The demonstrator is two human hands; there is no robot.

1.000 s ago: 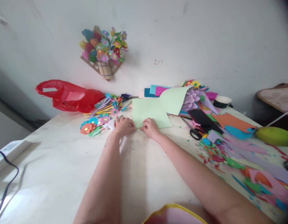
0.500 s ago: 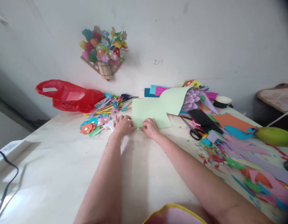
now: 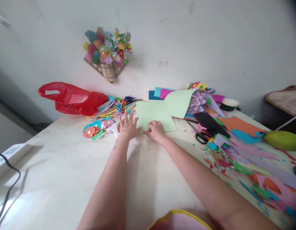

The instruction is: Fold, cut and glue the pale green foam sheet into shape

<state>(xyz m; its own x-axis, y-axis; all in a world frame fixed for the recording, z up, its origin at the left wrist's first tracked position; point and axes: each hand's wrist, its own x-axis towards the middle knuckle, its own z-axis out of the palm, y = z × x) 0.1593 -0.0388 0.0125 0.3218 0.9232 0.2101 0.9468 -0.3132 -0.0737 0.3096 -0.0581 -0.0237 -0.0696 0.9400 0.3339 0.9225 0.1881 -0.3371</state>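
Centre frame: left hand (image 3: pixel 129 128) splayed, grip released; right hand (image 3: pixel 156 131) at lower edge of sheet (image 3: pixel 149 111), cannot tell whether pinching. Step: apparently edge-working; next move requires steady sheet.

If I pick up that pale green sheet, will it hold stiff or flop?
The pale green sheet would probably bend rather than hold rigid, since its right side curves upward beside the purple flower. Its thin edges suggest it's light. The table looks smooth, so it may slide if pushed.
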